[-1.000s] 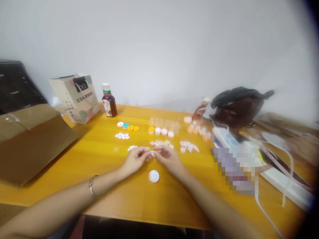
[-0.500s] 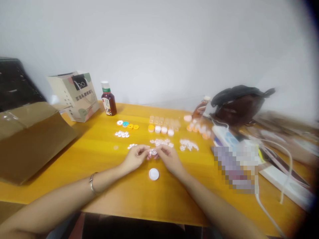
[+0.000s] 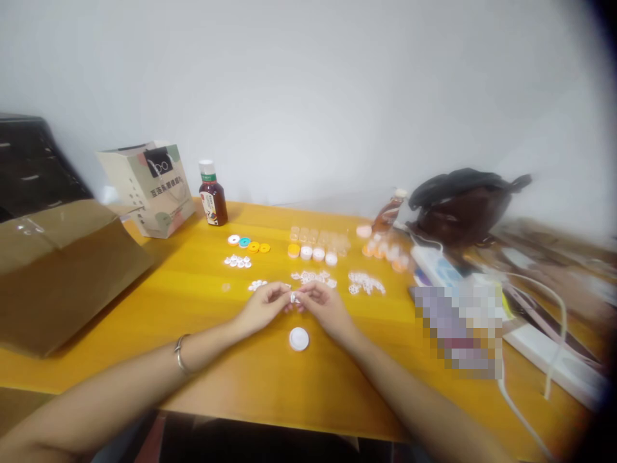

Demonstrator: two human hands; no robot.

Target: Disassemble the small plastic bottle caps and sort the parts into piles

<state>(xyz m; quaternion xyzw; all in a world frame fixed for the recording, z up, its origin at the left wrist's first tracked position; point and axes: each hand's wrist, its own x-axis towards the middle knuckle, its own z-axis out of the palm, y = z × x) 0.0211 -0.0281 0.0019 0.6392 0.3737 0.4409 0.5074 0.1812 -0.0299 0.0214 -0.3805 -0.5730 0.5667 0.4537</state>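
Observation:
Fingertips of my left hand and my right hand meet, pinching a small white plastic piece between them. Fingers cover most of it. On the table below them lies a round white cap. Just behind my hands is a group of white spoked plastic rings, with another pile of white rings to the right. Some small white pieces sit beside my left hand, and several small white round parts lie farther back.
Behind are coloured discs, a row of caps and clear cups. A dark bottle, paper bag and cardboard box stand left. A second bottle, black bag and power strip are right.
The spoked white ring seen between my fingers has turned, and less of it shows now. My hands stay together in nearly the same place; the view has shifted slightly.

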